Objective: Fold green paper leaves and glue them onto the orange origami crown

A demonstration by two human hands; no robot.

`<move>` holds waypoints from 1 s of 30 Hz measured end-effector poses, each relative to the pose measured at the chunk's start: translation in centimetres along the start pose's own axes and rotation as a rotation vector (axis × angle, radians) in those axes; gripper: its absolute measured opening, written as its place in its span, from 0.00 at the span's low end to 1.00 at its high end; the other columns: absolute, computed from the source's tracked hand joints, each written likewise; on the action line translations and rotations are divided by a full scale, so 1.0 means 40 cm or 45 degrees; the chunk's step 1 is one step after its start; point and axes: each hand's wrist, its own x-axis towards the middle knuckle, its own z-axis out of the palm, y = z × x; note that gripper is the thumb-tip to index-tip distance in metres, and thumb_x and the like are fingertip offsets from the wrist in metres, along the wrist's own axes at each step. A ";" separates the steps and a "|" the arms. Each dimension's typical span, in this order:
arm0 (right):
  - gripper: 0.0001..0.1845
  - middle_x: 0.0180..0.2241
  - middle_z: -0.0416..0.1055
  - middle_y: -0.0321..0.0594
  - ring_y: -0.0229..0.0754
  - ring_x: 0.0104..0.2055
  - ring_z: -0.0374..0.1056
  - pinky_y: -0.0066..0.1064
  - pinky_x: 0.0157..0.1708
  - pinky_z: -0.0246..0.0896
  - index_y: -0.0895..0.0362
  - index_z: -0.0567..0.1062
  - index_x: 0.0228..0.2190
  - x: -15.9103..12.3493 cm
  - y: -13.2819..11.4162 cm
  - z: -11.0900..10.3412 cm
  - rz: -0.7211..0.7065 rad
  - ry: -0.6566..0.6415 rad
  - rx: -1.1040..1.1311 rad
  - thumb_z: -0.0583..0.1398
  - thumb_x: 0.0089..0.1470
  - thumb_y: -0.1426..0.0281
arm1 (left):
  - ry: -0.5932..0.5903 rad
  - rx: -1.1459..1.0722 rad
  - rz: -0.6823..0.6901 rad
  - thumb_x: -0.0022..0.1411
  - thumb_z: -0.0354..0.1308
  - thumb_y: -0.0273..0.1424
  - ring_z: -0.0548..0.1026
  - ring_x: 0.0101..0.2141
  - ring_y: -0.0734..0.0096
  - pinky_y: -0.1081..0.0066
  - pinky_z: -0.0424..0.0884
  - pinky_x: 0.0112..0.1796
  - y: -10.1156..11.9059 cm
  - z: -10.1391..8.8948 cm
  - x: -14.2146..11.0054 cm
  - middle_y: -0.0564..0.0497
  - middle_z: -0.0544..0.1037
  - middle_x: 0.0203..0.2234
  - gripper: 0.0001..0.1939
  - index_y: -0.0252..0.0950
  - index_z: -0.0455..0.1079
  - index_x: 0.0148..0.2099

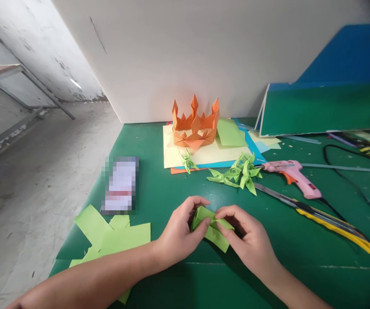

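Between my two hands is a piece of light green paper (217, 238), partly folded, just above the green tabletop. My left hand (181, 231) pinches its left side, thumb pressed on the front. On the right side, my right hand (246, 234) grips a raised fold between thumb and fingers. Several folded green paper flowers (244, 169) lie beyond my right hand, and a single green paper flower (188, 161) rests farther left. Loose light green paper pieces (120, 240) are spread beside and under my left forearm.
An orange paper crown (196, 133) stands on stacked coloured sheets (172, 150). To the right lie a pink glue gun (296, 174) with a cord and a yellow-and-black box cutter (326, 219). A blurred-out phone (122, 184) sits left. Green and blue boards (320, 111) lean at back right.
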 end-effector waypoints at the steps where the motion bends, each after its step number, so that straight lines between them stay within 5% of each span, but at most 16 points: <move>1: 0.03 0.35 0.72 0.36 0.38 0.36 0.70 0.25 0.33 0.65 0.52 0.70 0.34 0.000 0.001 0.001 -0.001 0.007 0.007 0.56 0.57 0.70 | 0.005 -0.011 -0.003 0.62 0.54 0.27 0.69 0.32 0.74 0.74 0.69 0.33 0.000 0.001 -0.001 0.53 0.70 0.37 0.14 0.42 0.62 0.50; 9: 0.11 0.35 0.73 0.34 0.36 0.34 0.71 0.24 0.33 0.66 0.51 0.72 0.36 0.002 0.010 -0.001 -0.113 0.036 -0.107 0.56 0.52 0.77 | 0.048 -0.244 -0.082 0.63 0.53 0.26 0.68 0.32 0.75 0.76 0.68 0.33 0.004 0.001 0.008 0.54 0.68 0.34 0.12 0.41 0.59 0.48; 30: 0.04 0.33 0.75 0.37 0.37 0.33 0.71 0.25 0.32 0.67 0.53 0.75 0.33 0.008 0.003 -0.011 -0.099 0.049 -0.164 0.60 0.55 0.68 | 0.048 -0.240 -0.041 0.62 0.54 0.26 0.70 0.36 0.73 0.73 0.67 0.37 -0.013 0.002 0.009 0.51 0.67 0.36 0.12 0.40 0.60 0.48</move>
